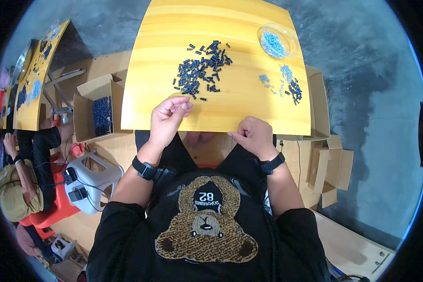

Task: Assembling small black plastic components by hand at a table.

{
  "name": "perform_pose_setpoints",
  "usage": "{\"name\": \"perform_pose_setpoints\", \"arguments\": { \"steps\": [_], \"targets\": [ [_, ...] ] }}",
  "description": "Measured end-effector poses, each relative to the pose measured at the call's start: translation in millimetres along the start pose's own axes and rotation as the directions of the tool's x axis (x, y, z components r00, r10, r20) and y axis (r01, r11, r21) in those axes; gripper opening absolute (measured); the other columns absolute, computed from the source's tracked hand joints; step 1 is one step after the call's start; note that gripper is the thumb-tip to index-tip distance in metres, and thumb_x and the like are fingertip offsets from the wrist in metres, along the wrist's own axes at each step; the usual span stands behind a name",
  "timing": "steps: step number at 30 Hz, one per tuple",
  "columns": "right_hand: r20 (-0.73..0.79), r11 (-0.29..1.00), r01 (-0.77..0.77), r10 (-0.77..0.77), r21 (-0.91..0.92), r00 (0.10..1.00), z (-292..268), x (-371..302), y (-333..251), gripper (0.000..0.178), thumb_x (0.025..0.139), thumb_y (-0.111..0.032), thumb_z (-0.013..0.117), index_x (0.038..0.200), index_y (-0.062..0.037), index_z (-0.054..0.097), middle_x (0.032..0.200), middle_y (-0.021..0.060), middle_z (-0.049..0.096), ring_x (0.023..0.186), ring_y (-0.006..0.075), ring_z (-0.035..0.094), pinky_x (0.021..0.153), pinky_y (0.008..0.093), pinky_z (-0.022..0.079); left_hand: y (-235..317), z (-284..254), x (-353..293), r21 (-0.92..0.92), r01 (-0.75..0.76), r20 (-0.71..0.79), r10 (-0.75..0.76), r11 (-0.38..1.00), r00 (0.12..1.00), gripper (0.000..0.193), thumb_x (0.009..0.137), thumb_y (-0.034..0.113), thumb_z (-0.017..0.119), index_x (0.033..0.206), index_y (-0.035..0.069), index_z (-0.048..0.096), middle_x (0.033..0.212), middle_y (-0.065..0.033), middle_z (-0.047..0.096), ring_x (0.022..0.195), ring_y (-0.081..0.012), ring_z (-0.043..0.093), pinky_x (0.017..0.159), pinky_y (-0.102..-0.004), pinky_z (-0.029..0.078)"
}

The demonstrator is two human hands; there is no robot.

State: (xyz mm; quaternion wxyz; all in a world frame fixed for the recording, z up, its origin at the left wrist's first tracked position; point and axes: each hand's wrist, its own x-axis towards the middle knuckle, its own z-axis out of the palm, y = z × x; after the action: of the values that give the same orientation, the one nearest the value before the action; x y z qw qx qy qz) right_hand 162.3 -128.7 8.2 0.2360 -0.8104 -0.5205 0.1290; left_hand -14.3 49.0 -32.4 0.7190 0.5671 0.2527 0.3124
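A loose heap of small black plastic pieces (192, 75) lies on the yellow table (155, 47), left of its middle. Just in front of that heap is my left hand (168, 120), its fingers closed and thumb drawn in; anything between the fingertips is too small to make out. My right hand (254, 135) is at the table's near edge, fingers curled, with the thumb pointing left; what the curled fingers may hold is hidden. Further right lie a group of black pieces (294, 91) and small light blue and clear pieces (285, 73). Several pale pieces (264, 78) are beside them.
A clear round bowl (291, 41) of light blue pieces stands at the far right. Left of the table, a cardboard box (82, 117) holds dark pieces; another open box (331, 171) sits at the right. A grey stool (91, 181) and another person (21, 188) are on the left.
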Motion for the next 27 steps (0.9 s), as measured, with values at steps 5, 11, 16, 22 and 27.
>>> {"name": "perform_pose_setpoints", "arguments": {
  "steps": [5,11,16,22,27],
  "targets": [
    [0.046,0.996,-0.024,0.020,0.086,0.999,2,5,19,0.025,0.068,-0.031,0.071,0.060,-0.0095,0.060,0.054,0.0052,0.054,0.049,0.0211,0.053,0.044,0.0304,0.039,5,0,2,-0.003,0.041,0.010,-0.041,0.999,0.999,0.019,0.090,0.007,0.052,0.106,-0.001,0.057,0.093,-0.0091,0.064,0.083,-0.0140,0.061,0.075,-0.0255,0.049],
    [0.160,0.857,-0.221,0.163,0.465,0.973,2,8,28,0.018,0.076,-0.022,0.069,0.074,-0.0044,0.065,0.056,-0.0001,0.057,0.049,0.0073,0.050,0.047,0.0217,0.038,9,-3,4,-0.021,0.042,0.025,-0.041,0.999,0.999,0.019,0.089,0.006,0.052,0.107,0.001,0.057,0.093,-0.0077,0.064,0.083,-0.0132,0.061,0.075,-0.0251,0.049],
    [0.189,0.725,-0.279,0.205,0.630,0.960,-15,9,27,0.012,0.081,-0.011,0.065,0.085,0.0000,0.065,0.064,-0.0028,0.059,0.055,0.0032,0.049,0.050,0.0190,0.040,6,-3,3,-0.015,0.036,0.031,-0.035,0.999,0.999,0.019,0.090,0.006,0.051,0.107,0.000,0.057,0.094,-0.0080,0.064,0.084,-0.0131,0.061,0.076,-0.0249,0.049],
    [-0.117,0.789,-0.265,0.390,0.554,0.913,-40,25,66,0.012,0.080,-0.009,0.065,0.087,0.0007,0.064,0.066,-0.0006,0.061,0.057,0.0043,0.051,0.053,0.0195,0.042,7,-3,3,-0.019,0.050,0.027,-0.050,0.999,0.998,0.019,0.090,0.006,0.051,0.107,0.000,0.056,0.095,-0.0086,0.064,0.085,-0.0134,0.061,0.076,-0.0253,0.049],
    [-0.337,0.957,-0.229,0.278,0.179,0.899,-57,46,93,0.008,0.074,-0.007,0.064,0.079,0.0001,0.065,0.066,0.0119,0.062,0.056,0.0144,0.057,0.055,0.0257,0.045,6,-6,3,-0.041,0.044,0.023,-0.043,0.998,0.999,0.020,0.090,0.006,0.051,0.108,0.000,0.056,0.095,-0.0090,0.064,0.085,-0.0134,0.061,0.076,-0.0254,0.049]
  ]
}}
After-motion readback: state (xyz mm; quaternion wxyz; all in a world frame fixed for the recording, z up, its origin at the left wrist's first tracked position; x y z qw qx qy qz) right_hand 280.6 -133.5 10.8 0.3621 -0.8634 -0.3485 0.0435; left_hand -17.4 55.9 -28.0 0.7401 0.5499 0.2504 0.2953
